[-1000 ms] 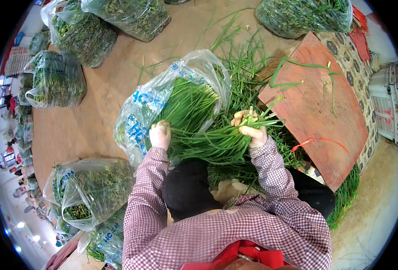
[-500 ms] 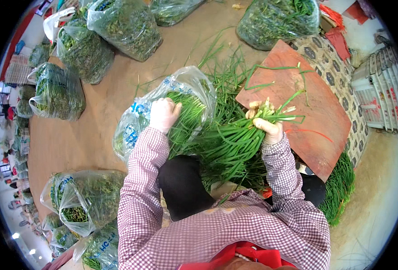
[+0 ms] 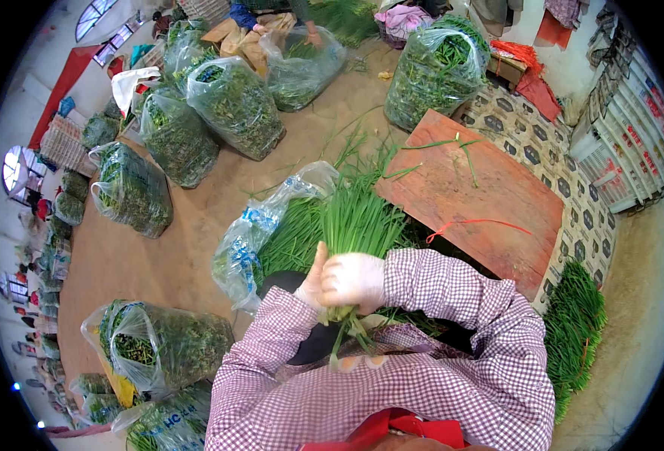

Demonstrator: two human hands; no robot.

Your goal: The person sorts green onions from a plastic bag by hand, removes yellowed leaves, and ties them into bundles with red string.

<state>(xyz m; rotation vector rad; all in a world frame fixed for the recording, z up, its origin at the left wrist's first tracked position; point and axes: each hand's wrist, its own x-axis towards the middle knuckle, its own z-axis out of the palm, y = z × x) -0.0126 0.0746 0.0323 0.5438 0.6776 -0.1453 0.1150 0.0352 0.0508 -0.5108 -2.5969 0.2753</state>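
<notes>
A bunch of long green chives point(image 3: 358, 218) stands upright before my chest, leaves pointing away from me and pale stem ends toward me. My right hand point(image 3: 354, 279), in a whitish glove, is wrapped round its lower part. Pressed against the same stems from the left is my left hand point(image 3: 313, 284), also gloved, its thumb sticking up and its other fingers mostly hidden behind the bunch. Just beyond and to the left lies a clear plastic bag point(image 3: 235, 259) with blue print, its mouth open, holding more chives point(image 3: 290, 237).
A reddish board point(image 3: 482, 203) lies to the right, with stray stalks and a red tie point(image 3: 490, 223) on it. Filled plastic bags point(image 3: 234, 105) stand around the brown floor. More chives point(image 3: 576, 331) lie at the right. White crates point(image 3: 621, 143) are stacked beyond. A co-worker's hand point(image 3: 314, 37) touches a far bag.
My left hand has left the bag and joined my right at the bunch. The bunch has come in from the board and turned, its stem ends now toward me. My view has tilted upward.
</notes>
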